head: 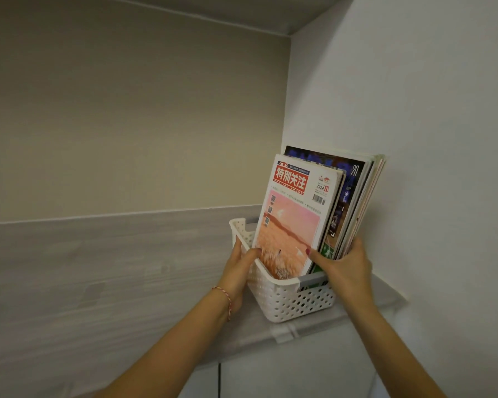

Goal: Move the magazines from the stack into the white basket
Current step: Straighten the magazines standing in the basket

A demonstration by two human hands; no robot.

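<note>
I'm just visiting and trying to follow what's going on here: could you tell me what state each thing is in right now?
white basket: on the grey shelf, holding magazines.
magazines: standing upright in the basket, leaning towards the white wall.
front magazine: red title, pink cover facing the camera.
left hand: gripping the basket's left rim.
right hand: holding the magazines' lower right edge, thumb on the front magazine.

1 basket (292,300), 2 hands (237,271), several magazines (295,214)
</note>
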